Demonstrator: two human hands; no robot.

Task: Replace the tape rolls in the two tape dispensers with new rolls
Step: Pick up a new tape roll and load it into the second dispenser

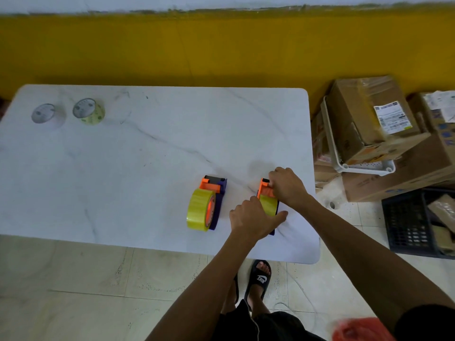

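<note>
Two orange-and-purple tape dispensers lie on the white marble table [147, 156], near its front right. The left dispenser [216, 190] carries a full yellow roll [199, 209] and nothing touches it. The right dispenser [264, 190] also holds a yellow roll [268, 205]. My left hand [253, 219] grips that dispenser's roll end from the near side. At its far orange end my right hand [286, 185] pinches the front part. Two thinner rolls lie at the far left: a clear one [45, 114] and a pale yellow one [89, 111].
Cardboard boxes [369, 119] and a white plastic basket [357, 166] are stacked on the floor right of the table. A dark crate [413, 222] stands nearer. My sandalled foot [259, 276] is under the table's front edge. A yellow wall runs behind.
</note>
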